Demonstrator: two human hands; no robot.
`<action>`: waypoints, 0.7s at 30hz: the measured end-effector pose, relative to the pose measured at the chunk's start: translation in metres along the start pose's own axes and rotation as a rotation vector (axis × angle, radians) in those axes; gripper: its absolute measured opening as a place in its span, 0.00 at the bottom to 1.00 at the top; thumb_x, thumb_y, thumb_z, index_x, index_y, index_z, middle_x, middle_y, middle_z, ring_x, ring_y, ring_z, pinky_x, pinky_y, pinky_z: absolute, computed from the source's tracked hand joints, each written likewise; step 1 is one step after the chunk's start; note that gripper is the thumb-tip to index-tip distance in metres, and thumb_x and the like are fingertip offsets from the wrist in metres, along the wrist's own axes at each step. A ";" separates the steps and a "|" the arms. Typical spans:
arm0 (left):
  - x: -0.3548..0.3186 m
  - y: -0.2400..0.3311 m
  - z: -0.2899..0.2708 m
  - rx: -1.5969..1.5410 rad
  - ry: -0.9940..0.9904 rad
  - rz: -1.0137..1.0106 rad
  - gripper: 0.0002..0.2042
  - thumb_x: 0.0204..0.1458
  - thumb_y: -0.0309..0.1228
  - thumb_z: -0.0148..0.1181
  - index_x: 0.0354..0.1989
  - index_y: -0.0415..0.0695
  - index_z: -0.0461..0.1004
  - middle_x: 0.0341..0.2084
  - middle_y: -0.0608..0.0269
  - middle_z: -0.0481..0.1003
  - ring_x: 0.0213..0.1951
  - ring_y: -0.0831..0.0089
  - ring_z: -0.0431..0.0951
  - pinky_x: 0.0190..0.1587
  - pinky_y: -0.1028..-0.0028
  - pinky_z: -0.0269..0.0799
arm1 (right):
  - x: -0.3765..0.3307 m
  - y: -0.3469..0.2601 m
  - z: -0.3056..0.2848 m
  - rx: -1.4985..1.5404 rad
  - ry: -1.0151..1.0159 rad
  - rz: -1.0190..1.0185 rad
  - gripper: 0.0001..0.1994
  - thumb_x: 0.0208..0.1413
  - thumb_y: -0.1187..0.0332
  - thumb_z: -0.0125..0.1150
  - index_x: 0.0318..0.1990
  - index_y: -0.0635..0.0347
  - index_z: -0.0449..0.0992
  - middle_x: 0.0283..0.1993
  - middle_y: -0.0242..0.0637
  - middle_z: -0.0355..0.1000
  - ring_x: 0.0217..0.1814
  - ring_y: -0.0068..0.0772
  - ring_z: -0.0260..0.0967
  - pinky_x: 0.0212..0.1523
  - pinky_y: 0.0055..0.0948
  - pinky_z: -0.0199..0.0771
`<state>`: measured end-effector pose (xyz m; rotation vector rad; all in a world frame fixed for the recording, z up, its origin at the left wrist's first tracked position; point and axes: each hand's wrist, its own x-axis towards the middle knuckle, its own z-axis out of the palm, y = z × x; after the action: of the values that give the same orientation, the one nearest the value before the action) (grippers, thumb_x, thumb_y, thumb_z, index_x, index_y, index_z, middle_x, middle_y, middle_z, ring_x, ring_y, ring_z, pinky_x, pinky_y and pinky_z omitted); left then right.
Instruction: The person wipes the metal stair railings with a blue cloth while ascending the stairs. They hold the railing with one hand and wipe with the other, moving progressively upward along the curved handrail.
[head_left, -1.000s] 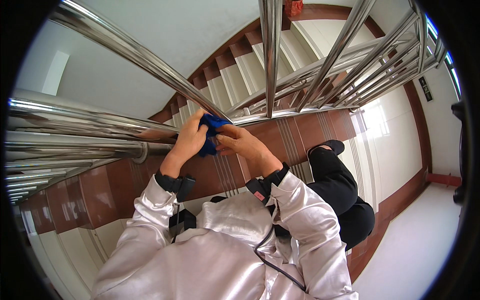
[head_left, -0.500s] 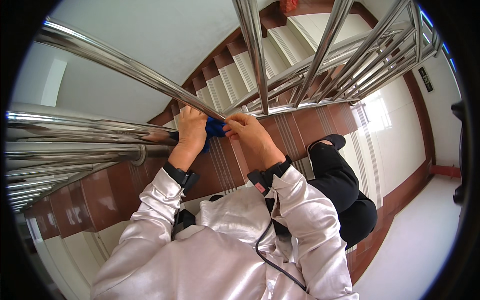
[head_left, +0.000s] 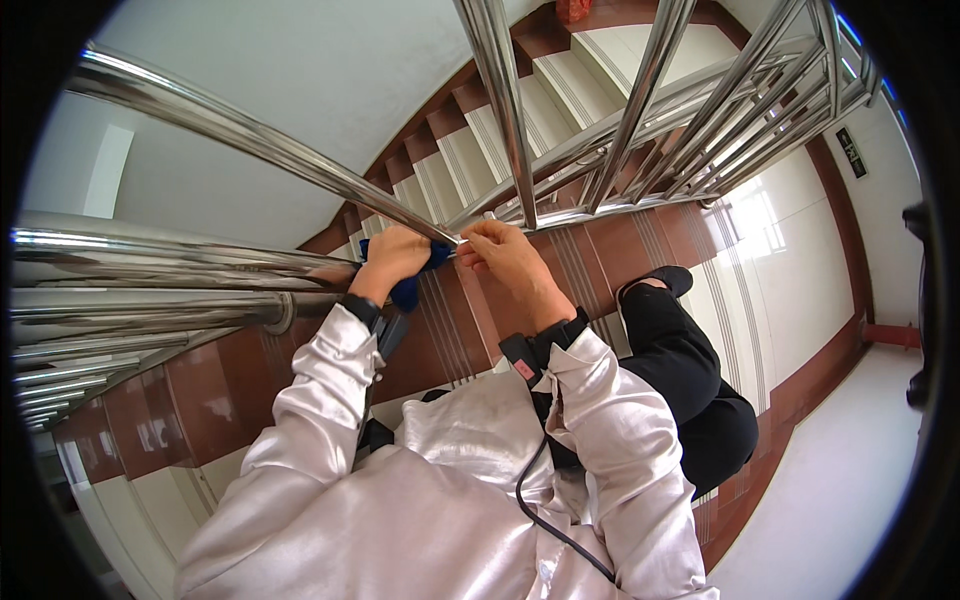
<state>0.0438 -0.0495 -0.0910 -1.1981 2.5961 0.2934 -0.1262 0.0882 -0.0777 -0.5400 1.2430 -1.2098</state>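
Clutching blue cloth (head_left: 405, 294), long axis hidden, flap pointing bodyward, in left hand (head_left: 395, 256) at post end (head_left: 412, 215); curling right hand (head_left: 508, 262) alongside, hold unclear.

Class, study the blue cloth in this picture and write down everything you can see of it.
The blue cloth looks like soft fabric, deep blue and darker in its folds. It is crumpled, with the left hand closed over it, hiding its middle. Parts show at both sides of the hand and below it. It sits by the near end of a shiny metal bar. Whether the right hand touches it is unclear.
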 end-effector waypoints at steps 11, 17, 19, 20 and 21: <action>-0.033 0.003 -0.021 0.105 0.033 -0.033 0.24 0.59 0.54 0.52 0.46 0.46 0.79 0.42 0.49 0.80 0.47 0.47 0.78 0.48 0.52 0.72 | 0.005 0.006 -0.014 0.018 0.051 -0.014 0.12 0.67 0.65 0.55 0.50 0.64 0.77 0.40 0.36 0.79 0.38 0.22 0.75 0.41 0.20 0.74; -0.067 -0.003 -0.016 0.388 0.263 0.176 0.26 0.44 0.43 0.73 0.49 0.42 0.74 0.42 0.56 0.75 0.47 0.57 0.72 0.48 0.58 0.66 | 0.008 0.007 -0.013 -0.018 0.069 -0.021 0.12 0.67 0.65 0.55 0.49 0.64 0.77 0.39 0.35 0.79 0.37 0.21 0.74 0.40 0.20 0.74; -0.061 -0.006 -0.011 0.398 0.270 0.179 0.28 0.41 0.41 0.75 0.50 0.42 0.74 0.40 0.57 0.75 0.45 0.57 0.72 0.47 0.58 0.66 | 0.010 0.008 -0.010 -0.017 0.053 -0.029 0.12 0.67 0.65 0.55 0.49 0.64 0.77 0.39 0.35 0.79 0.37 0.21 0.74 0.40 0.19 0.74; -0.057 -0.007 -0.010 0.368 0.227 0.163 0.28 0.41 0.42 0.75 0.50 0.43 0.75 0.40 0.57 0.76 0.45 0.57 0.73 0.47 0.58 0.67 | 0.011 0.009 -0.009 -0.017 0.046 -0.033 0.12 0.67 0.65 0.55 0.49 0.64 0.77 0.39 0.35 0.79 0.37 0.21 0.74 0.40 0.19 0.74; -0.051 -0.004 -0.012 0.337 0.183 0.148 0.28 0.41 0.42 0.75 0.51 0.44 0.75 0.39 0.56 0.77 0.44 0.56 0.75 0.46 0.58 0.68 | 0.011 0.007 -0.008 -0.022 0.045 -0.029 0.12 0.67 0.65 0.55 0.49 0.64 0.77 0.39 0.36 0.79 0.37 0.21 0.74 0.40 0.19 0.74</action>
<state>0.0768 -0.0198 -0.0632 -0.9560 2.7488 -0.2309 -0.1324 0.0831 -0.0905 -0.5511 1.2920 -1.2394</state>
